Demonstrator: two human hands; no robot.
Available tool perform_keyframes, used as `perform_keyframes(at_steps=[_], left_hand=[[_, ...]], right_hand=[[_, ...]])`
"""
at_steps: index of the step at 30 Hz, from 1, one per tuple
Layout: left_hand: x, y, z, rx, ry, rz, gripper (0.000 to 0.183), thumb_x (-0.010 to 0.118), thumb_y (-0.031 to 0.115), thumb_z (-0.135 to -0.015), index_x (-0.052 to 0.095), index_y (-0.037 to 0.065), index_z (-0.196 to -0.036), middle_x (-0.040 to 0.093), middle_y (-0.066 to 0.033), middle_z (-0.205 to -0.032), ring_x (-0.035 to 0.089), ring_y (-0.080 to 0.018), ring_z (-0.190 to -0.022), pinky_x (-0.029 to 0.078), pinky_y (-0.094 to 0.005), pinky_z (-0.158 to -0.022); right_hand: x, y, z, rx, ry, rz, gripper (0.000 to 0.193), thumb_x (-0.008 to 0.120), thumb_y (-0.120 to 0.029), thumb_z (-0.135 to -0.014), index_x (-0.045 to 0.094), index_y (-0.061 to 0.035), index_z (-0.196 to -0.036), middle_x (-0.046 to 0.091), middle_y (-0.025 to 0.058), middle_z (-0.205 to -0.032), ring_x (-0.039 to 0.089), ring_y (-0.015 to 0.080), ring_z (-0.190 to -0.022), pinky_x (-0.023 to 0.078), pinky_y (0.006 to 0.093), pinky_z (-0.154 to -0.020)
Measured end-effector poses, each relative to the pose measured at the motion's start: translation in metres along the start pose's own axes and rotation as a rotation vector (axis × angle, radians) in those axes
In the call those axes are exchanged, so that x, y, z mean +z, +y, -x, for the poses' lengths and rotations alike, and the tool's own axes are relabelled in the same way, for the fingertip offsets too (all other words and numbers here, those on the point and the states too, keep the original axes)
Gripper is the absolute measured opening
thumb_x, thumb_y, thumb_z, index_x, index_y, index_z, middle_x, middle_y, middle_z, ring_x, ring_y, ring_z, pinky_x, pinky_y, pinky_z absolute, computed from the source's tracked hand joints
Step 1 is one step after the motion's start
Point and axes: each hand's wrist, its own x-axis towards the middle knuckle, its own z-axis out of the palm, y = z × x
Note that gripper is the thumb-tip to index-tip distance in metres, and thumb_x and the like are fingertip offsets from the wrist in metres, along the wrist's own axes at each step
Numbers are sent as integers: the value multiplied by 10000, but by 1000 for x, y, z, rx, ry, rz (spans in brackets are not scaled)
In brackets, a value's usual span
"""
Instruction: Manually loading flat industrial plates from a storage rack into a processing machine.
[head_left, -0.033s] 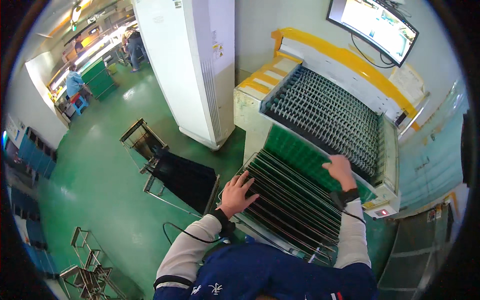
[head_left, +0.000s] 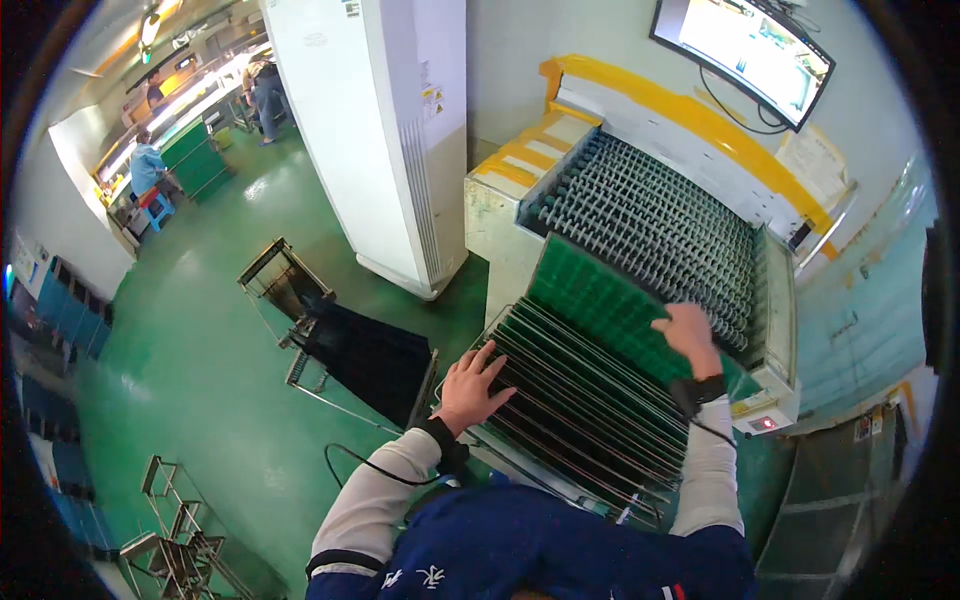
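Note:
A cart rack (head_left: 575, 420) in front of me holds several thin green circuit boards standing on edge, side by side. My left hand (head_left: 470, 385) lies on the rack's near left corner, its fingers spread over the board edges and gripping nothing. My right hand (head_left: 690, 335) is closed over the top edge of the farthest green board (head_left: 600, 295). That board leans at the rack's far end, next to the roller conveyor (head_left: 650, 210).
A yellow-trimmed machine housing (head_left: 690, 110) and a wall monitor (head_left: 745, 50) stand behind the conveyor. A white cabinet (head_left: 380, 130) rises at left. On the green floor are a black cart (head_left: 365, 355) and wire racks (head_left: 180, 530). Two people (head_left: 150, 165) work far off.

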Motion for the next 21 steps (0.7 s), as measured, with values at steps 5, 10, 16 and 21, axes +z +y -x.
perform_keyframes(at_steps=[5, 10, 16, 21], left_hand=[[3, -2, -3, -1, -17, -22, 608, 720, 484, -801, 626, 142, -1294, 474, -110, -1462, 480, -326, -1261, 407, -451, -1041], [3, 0, -6, -26, -32, -14, 614, 721, 492, -802, 625, 144, -1299, 481, -103, -1460, 480, -328, -1263, 399, -461, -1052], [6, -3, -6, -10, -17, -54, 604, 733, 489, -791, 635, 150, -1281, 477, -96, -1461, 501, -328, -1223, 441, -449, -991], [6, 0, -9, -10, -5, -56, 591, 746, 478, -777, 638, 154, -1260, 488, -80, -1447, 501, -323, -1221, 451, -449, -982]], right_hand=[[-77, 67, 3, 44, 206, -289, 267, 757, -229, -771, 704, 1, -895, 683, 219, -831, 668, 306, -746, 502, 419, -695], [-121, 100, 18, 189, 408, -1157, 294, 692, -140, -901, 655, 22, -1143, 721, 83, -975, 673, 195, -802, 541, 351, -706], [-88, 125, -1, 298, 645, -1789, 303, 665, -132, -927, 621, -22, -1206, 716, 87, -989, 690, 214, -788, 565, 324, -689], [-13, 129, -36, 225, 305, -1996, 364, 668, -47, -868, 576, -55, -1220, 637, 69, -1181, 574, 256, -1071, 469, 452, -931]])
